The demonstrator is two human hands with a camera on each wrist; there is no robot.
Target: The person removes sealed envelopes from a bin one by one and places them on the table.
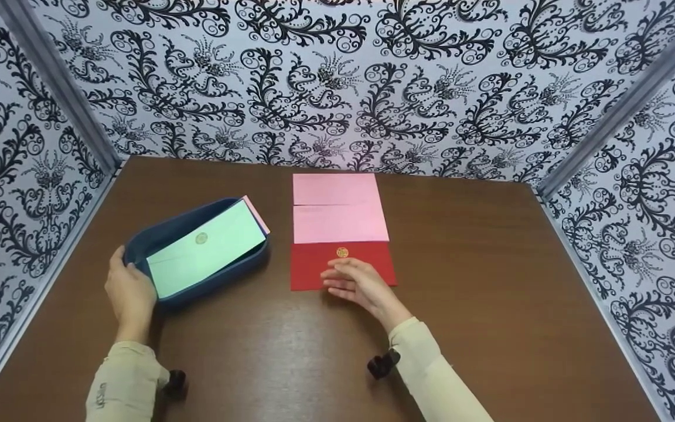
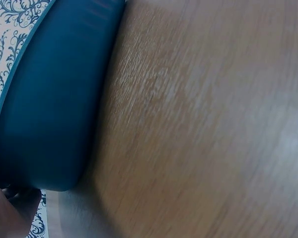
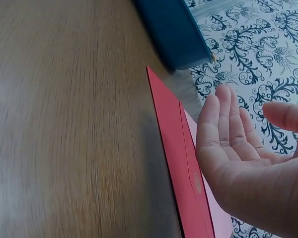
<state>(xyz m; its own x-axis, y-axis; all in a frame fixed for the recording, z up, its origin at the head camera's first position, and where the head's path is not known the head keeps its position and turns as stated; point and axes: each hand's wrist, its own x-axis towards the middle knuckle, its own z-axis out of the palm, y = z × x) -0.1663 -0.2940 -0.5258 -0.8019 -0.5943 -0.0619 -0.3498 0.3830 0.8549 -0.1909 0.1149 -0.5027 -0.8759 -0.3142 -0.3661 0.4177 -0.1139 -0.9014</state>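
At the left, my left hand grips the near-left end of a dark blue oblong tray. Its fingers lie along the outer wall, and the thumb is by the rim. A pale green envelope with a gold round emblem lies slanted in the tray. From under it, the edge of a pink envelope pokes past the far right end. My right hand, fingers loosely bent and holding nothing, hovers over a red envelope with a gold emblem. In the right wrist view the palm faces up and sideways.
Two pink envelopes lie behind the red one, overlapping in a column on the brown wooden table. Patterned black-and-white panels with grey corner posts enclose the table at the back and both sides.
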